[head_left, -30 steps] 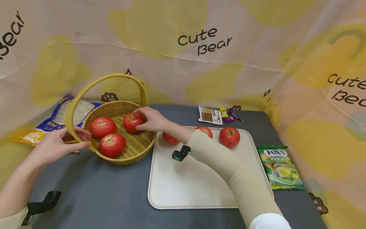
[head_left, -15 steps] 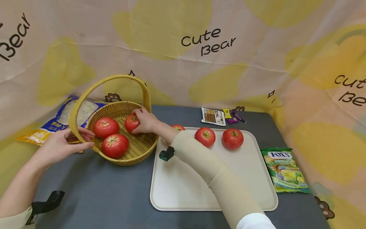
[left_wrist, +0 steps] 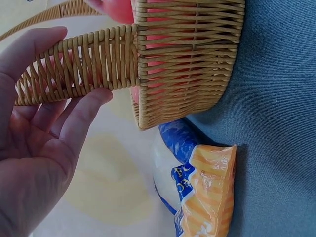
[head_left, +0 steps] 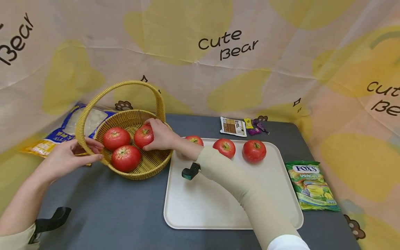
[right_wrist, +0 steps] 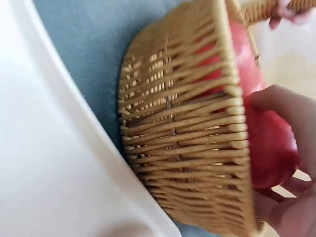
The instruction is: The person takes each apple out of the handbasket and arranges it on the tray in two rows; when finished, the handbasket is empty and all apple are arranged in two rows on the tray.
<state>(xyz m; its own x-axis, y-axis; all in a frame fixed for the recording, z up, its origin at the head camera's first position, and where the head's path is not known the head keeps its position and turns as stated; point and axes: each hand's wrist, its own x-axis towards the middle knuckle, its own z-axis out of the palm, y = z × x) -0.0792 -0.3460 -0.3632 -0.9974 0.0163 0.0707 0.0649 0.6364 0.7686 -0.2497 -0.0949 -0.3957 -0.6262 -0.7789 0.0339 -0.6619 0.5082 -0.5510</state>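
Note:
A wicker basket (head_left: pixel 153 167) with a tall arched handle stands at the left in the head view. My left hand (head_left: pixel 64 158) holds the foot of the handle (left_wrist: pixel 98 64), thumb and fingers on either side of it in the left wrist view. Inside the basket, my right hand (head_left: pixel 163 136) grips a red tomato (head_left: pixel 143 136) from its right side. Two more tomatoes lie left of it, one farther back (head_left: pixel 116 138) and one nearer (head_left: pixel 126 158). In the right wrist view the gripped tomato (right_wrist: pixel 271 148) shows just past the basket rim.
A white tray (head_left: pixel 212 211) right of the basket bears three tomatoes (head_left: pixel 254 151) along its far side. A green candy bag (head_left: pixel 312 187) lies right of the tray. Small packets (head_left: pixel 233 126) lie behind it. A blue and yellow bag (head_left: pixel 59 135) lies behind the basket.
The right hand and its tomato have shifted slightly left inside the basket; over the last half second the wrist has drawn back toward the right. The left hand stays on the handle.

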